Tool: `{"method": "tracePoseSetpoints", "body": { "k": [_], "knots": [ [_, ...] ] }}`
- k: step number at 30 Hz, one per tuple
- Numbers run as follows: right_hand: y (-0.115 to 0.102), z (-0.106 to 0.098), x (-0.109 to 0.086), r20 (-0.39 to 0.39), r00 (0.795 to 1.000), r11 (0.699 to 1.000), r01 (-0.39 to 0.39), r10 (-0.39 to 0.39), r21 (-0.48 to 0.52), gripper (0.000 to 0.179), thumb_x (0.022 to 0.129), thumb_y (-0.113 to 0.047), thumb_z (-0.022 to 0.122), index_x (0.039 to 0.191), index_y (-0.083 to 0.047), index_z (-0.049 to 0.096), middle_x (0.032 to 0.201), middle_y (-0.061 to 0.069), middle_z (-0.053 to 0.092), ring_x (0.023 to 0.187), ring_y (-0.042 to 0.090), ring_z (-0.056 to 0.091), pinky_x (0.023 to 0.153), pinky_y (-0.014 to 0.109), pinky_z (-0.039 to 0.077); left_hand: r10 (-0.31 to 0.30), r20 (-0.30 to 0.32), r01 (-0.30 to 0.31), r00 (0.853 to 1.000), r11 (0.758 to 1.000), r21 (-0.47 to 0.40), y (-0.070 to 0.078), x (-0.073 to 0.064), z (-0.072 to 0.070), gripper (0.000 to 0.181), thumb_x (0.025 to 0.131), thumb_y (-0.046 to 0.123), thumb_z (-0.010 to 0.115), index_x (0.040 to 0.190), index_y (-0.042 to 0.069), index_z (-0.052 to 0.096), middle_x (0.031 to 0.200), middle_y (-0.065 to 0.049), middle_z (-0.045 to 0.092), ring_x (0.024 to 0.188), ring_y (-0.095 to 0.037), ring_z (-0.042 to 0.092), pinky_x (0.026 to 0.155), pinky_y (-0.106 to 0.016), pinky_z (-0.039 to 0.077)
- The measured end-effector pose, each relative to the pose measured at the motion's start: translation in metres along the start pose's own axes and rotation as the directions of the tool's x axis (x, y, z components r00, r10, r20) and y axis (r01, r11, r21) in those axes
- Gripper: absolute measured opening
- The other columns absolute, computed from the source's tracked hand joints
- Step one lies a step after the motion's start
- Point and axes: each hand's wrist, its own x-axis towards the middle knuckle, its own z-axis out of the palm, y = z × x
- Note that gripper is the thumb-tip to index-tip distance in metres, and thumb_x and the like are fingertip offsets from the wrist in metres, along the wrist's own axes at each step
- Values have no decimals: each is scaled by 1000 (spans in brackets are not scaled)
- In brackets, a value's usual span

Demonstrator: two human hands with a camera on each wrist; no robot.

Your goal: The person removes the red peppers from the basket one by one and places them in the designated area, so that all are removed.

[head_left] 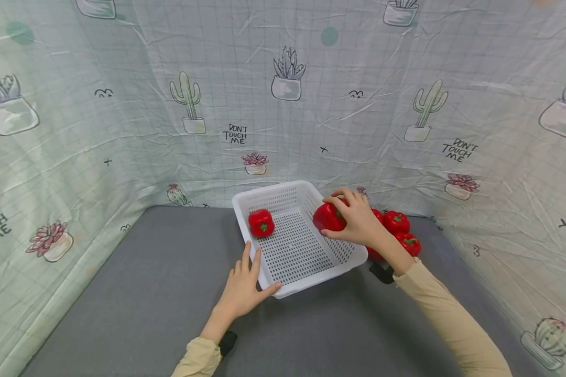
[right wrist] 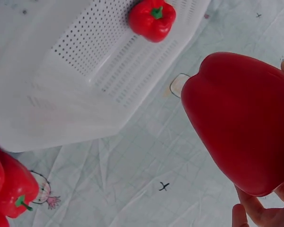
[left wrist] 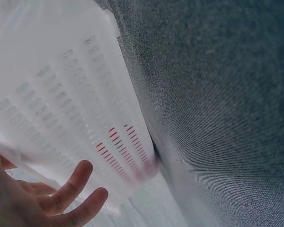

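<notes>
My right hand (head_left: 358, 219) grips a red bell pepper (head_left: 328, 217) over the right side of a white plastic basket (head_left: 294, 290). In the right wrist view the held pepper (right wrist: 241, 118) fills much of the right half, with fingertips at its edges. Another red bell pepper (head_left: 261, 223) with a green stem lies in the basket's left back part. With fingers spread, my left hand (head_left: 242, 288) rests along the basket's near left rim. The left wrist view shows its fingers beside the slotted basket wall (left wrist: 61, 94), and red shows through the slots.
Several red bell peppers (head_left: 396, 222) are gathered on the grey table (head_left: 146, 293) to the right of the basket, partly hidden behind my right forearm. A patterned cloth (head_left: 245, 104) with cactus drawings hangs around the table's back and sides.
</notes>
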Motion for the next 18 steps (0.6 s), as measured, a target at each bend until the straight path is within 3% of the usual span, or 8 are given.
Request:
{"method": "tracePoseSetpoints", "body": {
  "k": [8,18],
  "knots": [
    [2,-1,-19,-64,998,1000,0,0,-2,70,59,-37,79,119,-15,51,119,7,49,106,25,42,79,45,40,9,-3,-9,1000,1000,-13,0,0,-1,94,74,65,50,142,7,21,150,-14,7,102,-29,42,85,-47,39],
    [8,-2,-50,-172,984,998,-51,56,35,63,55,-32,81,112,-15,57,115,10,54,102,27,44,77,49,40,21,-12,-21,1000,1000,1,0,1,0,95,74,67,49,141,6,22,150,-15,7,100,-30,43,83,-48,39]
  ]
}}
